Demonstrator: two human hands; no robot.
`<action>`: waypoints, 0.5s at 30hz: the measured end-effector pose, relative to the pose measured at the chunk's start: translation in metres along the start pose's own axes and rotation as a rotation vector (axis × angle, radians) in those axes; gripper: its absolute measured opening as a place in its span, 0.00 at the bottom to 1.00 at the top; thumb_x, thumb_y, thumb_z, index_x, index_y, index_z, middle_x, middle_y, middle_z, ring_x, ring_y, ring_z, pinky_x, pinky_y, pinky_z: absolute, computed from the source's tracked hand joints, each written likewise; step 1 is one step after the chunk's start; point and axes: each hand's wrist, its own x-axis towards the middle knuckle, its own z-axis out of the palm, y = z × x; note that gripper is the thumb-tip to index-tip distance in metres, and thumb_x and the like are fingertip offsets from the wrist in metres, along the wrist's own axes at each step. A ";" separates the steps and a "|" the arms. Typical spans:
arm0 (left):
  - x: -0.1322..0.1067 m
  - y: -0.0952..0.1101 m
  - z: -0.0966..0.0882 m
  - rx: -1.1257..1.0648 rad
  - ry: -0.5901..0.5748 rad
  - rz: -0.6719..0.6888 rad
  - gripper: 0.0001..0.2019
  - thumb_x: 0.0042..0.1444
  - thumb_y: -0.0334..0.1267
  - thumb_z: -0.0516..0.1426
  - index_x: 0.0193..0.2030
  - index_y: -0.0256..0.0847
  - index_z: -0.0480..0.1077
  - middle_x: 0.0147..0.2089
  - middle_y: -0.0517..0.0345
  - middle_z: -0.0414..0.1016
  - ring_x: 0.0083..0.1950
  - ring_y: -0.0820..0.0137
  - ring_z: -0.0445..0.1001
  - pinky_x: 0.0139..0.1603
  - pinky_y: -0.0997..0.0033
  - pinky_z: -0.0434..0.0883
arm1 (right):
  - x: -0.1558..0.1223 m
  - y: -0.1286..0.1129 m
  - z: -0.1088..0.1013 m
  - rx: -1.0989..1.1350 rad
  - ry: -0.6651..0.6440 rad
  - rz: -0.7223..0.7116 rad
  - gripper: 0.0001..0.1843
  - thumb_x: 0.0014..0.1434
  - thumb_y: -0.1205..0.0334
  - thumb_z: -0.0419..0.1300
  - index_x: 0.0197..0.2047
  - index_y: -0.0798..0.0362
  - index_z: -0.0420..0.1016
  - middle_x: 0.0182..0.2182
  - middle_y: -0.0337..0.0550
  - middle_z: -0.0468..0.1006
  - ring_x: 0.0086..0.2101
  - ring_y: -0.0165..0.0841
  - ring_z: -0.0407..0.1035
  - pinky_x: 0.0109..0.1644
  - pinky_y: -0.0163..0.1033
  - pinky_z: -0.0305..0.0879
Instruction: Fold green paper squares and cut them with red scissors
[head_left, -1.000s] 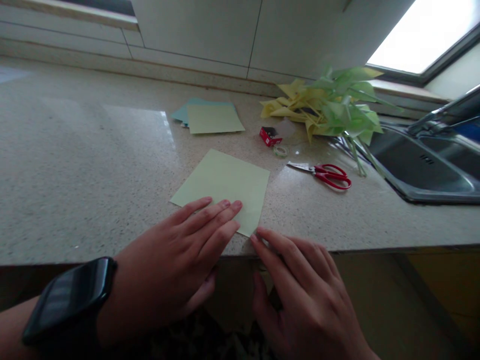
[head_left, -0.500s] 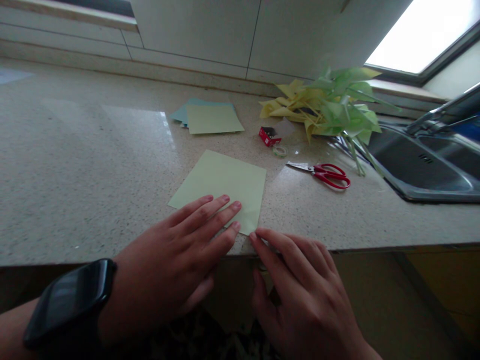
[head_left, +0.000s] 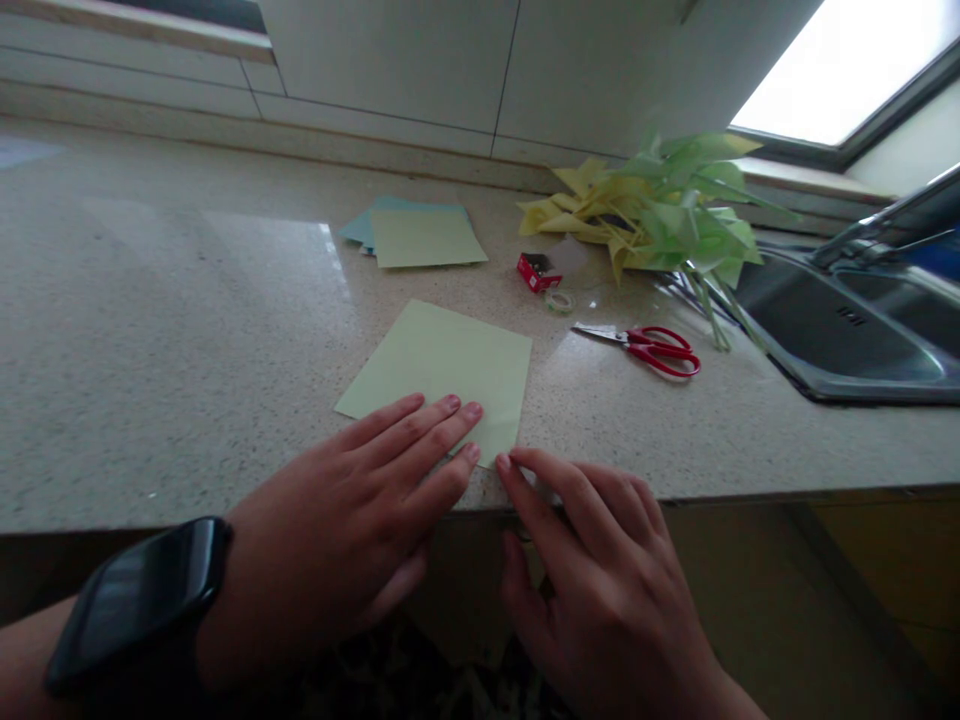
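A pale green square sheet of paper lies on the counter close to its front edge, one corner pointing towards me. My left hand, with a black watch on the wrist, rests flat across the sheet's near left part, fingers stretched out. At the near corner, the fingertips of my right hand touch the paper. Its thumb hangs lower, apart from the fingers, in front of the counter edge. My left hand covers the sheet's near left side.
Further back lie a stack of yellow and blue paper, a small red box, a tape roll and red-handled scissors. Yellow and green paper pinwheels lie beside the steel sink. The counter edge runs under my hands.
My right fingertips have shifted slightly up and left at the paper's near corner. The left hand and the sheet look almost unmoved.
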 end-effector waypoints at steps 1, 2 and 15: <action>0.000 0.000 0.000 0.001 -0.003 -0.001 0.31 0.56 0.37 0.60 0.68 0.35 0.63 0.77 0.43 0.53 0.77 0.55 0.51 0.77 0.51 0.51 | 0.000 0.000 0.000 -0.006 -0.003 0.000 0.18 0.65 0.67 0.58 0.56 0.61 0.77 0.52 0.48 0.79 0.47 0.41 0.68 0.51 0.49 0.61; 0.000 0.000 0.000 0.004 -0.006 -0.002 0.32 0.56 0.37 0.60 0.68 0.35 0.62 0.77 0.42 0.53 0.77 0.55 0.51 0.77 0.51 0.51 | 0.001 0.000 0.001 -0.013 -0.010 0.000 0.18 0.65 0.67 0.58 0.56 0.61 0.77 0.52 0.48 0.79 0.47 0.41 0.68 0.51 0.49 0.61; 0.000 0.000 0.000 0.020 0.002 0.001 0.35 0.57 0.37 0.59 0.71 0.34 0.58 0.77 0.43 0.53 0.77 0.54 0.51 0.76 0.50 0.52 | 0.005 0.002 0.005 -0.055 -0.065 0.023 0.24 0.63 0.63 0.59 0.62 0.58 0.74 0.58 0.49 0.75 0.50 0.46 0.66 0.54 0.52 0.59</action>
